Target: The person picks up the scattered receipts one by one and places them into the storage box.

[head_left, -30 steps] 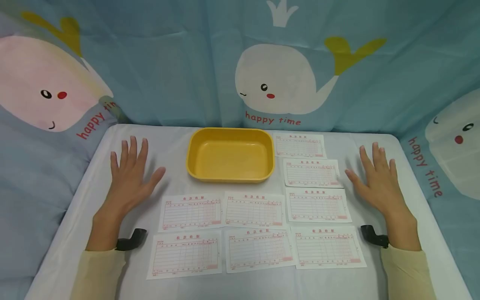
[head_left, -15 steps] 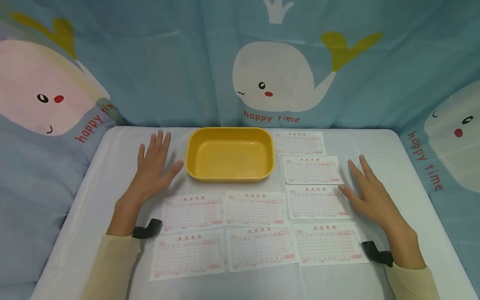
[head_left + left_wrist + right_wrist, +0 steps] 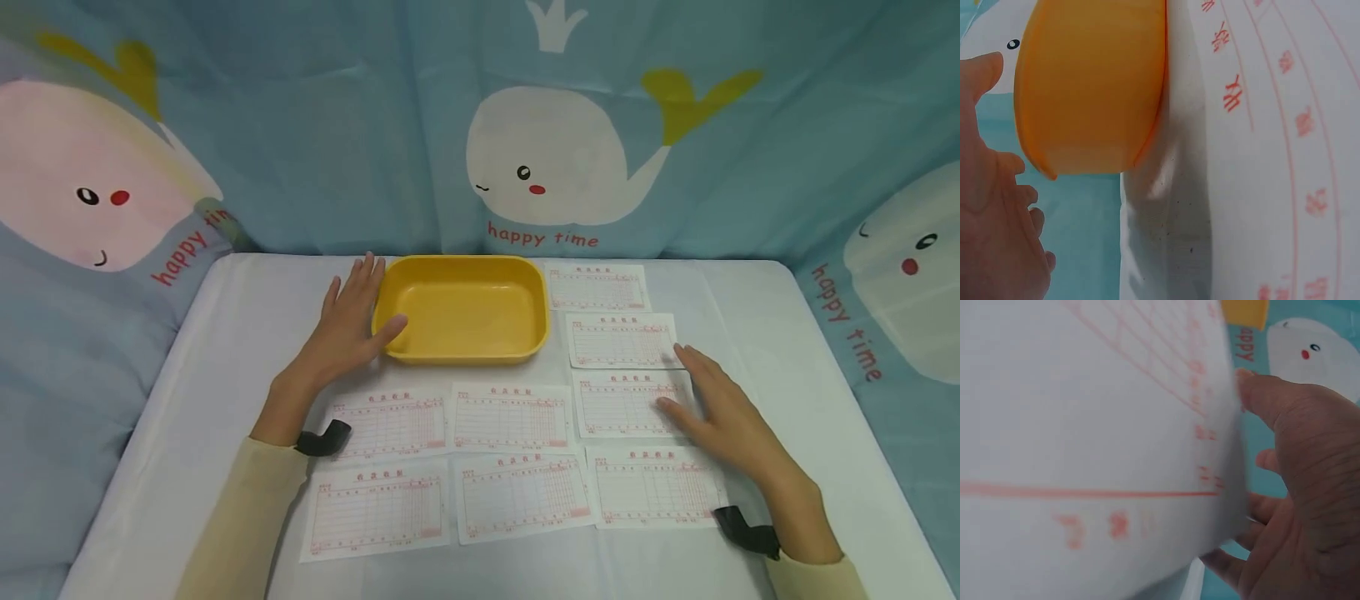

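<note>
My left hand (image 3: 339,333) is at the left end of the yellow tray (image 3: 465,321), fingers extended beside its wall and thumb reaching over the near-left rim. In the left wrist view a gap shows between that hand (image 3: 997,206) and the tray (image 3: 1091,94); contact cannot be told. My right hand (image 3: 731,421) hovers by the right edge of a printed receipt slip (image 3: 626,404), fingertips close to the slip above it (image 3: 618,342). Its fingers are loosely extended with nothing held. In the right wrist view, a blurred slip (image 3: 1085,425) partly fills the foreground beside that hand (image 3: 1310,462).
Several more slips with red print lie flat: one (image 3: 596,287) right of the tray, others (image 3: 510,417) in front of it, and one (image 3: 656,487) by the right wrist. A white cloth (image 3: 510,575) covers the table. A blue whale-print curtain (image 3: 322,167) stands behind.
My left hand has moved right, up to the tray's left end. My right hand has shifted left and nearer, toward the right-hand slips. Tray and slips stay in place.
</note>
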Action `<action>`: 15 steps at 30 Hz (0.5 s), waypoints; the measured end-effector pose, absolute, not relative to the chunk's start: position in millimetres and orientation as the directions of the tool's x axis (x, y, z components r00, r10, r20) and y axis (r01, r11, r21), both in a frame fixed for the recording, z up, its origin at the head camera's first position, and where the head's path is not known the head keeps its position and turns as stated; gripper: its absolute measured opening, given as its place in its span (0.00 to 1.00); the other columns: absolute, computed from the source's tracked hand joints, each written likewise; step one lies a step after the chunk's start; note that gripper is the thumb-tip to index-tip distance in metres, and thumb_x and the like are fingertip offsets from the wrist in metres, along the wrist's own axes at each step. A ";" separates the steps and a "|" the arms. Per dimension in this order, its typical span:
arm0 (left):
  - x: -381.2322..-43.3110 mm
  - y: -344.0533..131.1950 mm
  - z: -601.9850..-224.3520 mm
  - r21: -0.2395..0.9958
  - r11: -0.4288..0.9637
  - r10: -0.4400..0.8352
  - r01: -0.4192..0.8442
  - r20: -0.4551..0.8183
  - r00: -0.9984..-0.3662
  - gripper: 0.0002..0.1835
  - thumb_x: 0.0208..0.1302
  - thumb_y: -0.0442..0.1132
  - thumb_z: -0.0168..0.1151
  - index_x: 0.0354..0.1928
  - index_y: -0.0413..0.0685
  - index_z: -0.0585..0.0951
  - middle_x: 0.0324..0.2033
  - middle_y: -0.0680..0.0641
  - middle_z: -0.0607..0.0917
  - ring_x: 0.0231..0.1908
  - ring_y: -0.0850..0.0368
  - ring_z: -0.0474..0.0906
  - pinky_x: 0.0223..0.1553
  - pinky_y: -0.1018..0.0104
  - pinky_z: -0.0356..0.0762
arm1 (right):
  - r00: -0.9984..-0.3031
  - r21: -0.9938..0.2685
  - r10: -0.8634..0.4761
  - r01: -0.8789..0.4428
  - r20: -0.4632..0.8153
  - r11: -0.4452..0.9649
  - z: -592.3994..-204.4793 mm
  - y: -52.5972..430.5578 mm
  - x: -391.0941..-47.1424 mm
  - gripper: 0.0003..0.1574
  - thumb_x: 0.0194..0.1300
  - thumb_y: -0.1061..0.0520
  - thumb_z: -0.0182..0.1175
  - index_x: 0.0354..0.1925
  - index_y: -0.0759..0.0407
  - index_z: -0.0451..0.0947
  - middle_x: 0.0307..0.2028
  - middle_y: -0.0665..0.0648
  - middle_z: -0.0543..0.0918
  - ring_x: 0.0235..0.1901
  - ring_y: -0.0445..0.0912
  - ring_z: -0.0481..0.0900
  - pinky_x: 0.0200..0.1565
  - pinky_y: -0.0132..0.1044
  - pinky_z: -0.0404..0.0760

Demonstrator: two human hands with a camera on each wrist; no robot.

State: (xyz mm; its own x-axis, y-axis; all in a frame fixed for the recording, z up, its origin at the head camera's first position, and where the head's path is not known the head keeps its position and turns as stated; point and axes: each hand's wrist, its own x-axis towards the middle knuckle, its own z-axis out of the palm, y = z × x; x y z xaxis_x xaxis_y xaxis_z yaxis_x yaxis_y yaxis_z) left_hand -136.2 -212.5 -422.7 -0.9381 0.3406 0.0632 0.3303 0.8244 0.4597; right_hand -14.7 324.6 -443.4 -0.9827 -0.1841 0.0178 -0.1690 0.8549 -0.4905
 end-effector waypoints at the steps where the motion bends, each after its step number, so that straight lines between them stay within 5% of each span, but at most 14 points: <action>1: -136.8 -212.1 -423.3 0.461 0.822 0.346 0.336 0.066 -0.936 0.51 0.69 0.70 0.46 0.81 0.60 0.35 0.82 0.50 0.37 0.82 0.47 0.32 0.79 0.38 0.29 | -0.984 -0.485 -0.178 -0.162 0.012 0.860 -443.5 323.8 -14.2 0.57 0.64 0.43 0.68 0.81 0.48 0.50 0.77 0.65 0.60 0.73 0.68 0.61 0.63 0.72 0.65; 15: -136.2 -204.3 -434.8 0.474 0.822 0.342 0.316 0.033 -0.939 0.55 0.67 0.71 0.50 0.81 0.53 0.35 0.82 0.51 0.38 0.82 0.51 0.35 0.81 0.44 0.33 | -0.983 -0.419 -0.181 -0.155 -0.022 0.895 -438.8 319.6 -7.9 0.60 0.59 0.44 0.73 0.79 0.55 0.54 0.70 0.71 0.68 0.67 0.70 0.67 0.59 0.69 0.70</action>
